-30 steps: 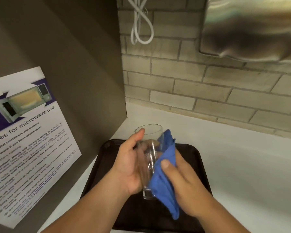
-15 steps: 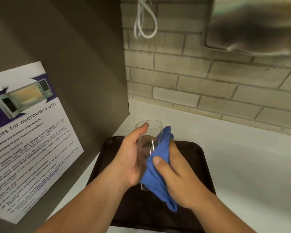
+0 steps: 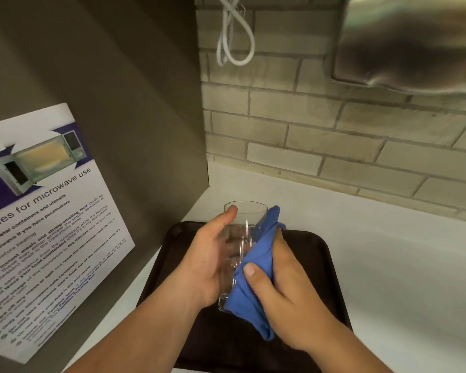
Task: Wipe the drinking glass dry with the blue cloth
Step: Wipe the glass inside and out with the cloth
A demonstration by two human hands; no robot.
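A clear drinking glass (image 3: 238,238) is held upright in the air above a dark tray (image 3: 315,254). My left hand (image 3: 205,262) grips the glass from the left, thumb near its rim. My right hand (image 3: 277,286) presses the blue cloth (image 3: 256,267) against the right side of the glass, thumb on top of the cloth. The cloth covers the glass from rim to base on that side, and a corner hangs below my right hand.
The tray lies on a white counter (image 3: 401,265) against a brick wall (image 3: 334,135). A grey side panel on the left carries a microwave-use poster (image 3: 38,211). A white cable loop (image 3: 234,36) hangs above, and a steel dispenser (image 3: 414,41) is mounted at the upper right.
My right hand has slid the cloth a little up along the side of the glass. The left hand keeps its grip; the view has shifted slightly.
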